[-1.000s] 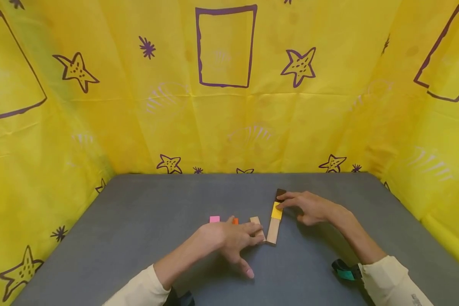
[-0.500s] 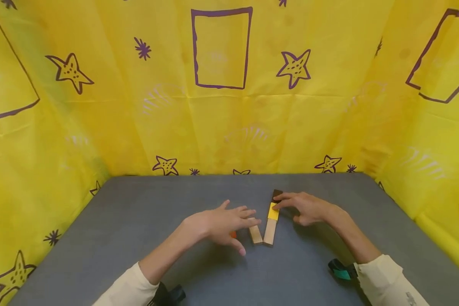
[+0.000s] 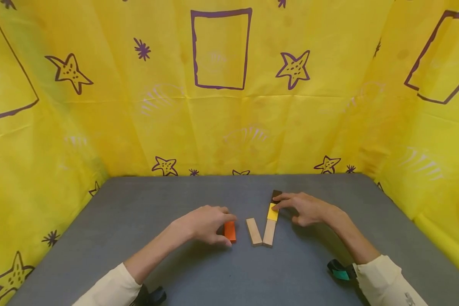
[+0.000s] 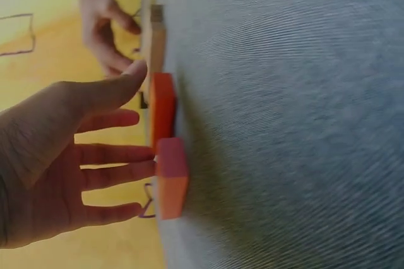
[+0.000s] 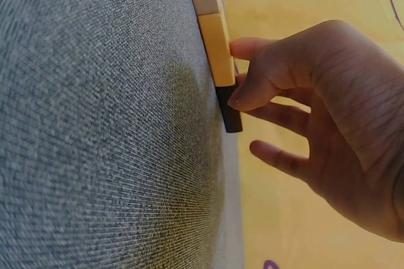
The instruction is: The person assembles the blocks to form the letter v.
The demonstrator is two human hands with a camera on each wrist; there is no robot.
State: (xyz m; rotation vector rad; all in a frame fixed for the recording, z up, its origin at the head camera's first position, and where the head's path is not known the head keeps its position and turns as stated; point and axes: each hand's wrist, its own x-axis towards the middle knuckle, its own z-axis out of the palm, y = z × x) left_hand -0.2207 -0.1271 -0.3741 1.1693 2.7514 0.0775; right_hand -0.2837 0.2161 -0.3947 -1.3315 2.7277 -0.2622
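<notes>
Orange block (image 3: 230, 231) lying lower middle of head view; pink block (image 4: 172, 177) sitting just beside it in left wrist view. Left hand (image 3: 204, 224) hovering there, fingers spreading wide, holding nothing; contact unclear. Right hand (image 3: 310, 209), fingers loosely bending, touching yellow block (image 3: 272, 213), dark block (image 3: 276, 194), right of lower middle. Apparently preparing pickup while steadying those two; next move probably calling for narrowing left thumb and fingers.

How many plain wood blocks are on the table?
2: the left wood block, slanting, and the right wood block, in line at the near end of the yellow block.
</notes>
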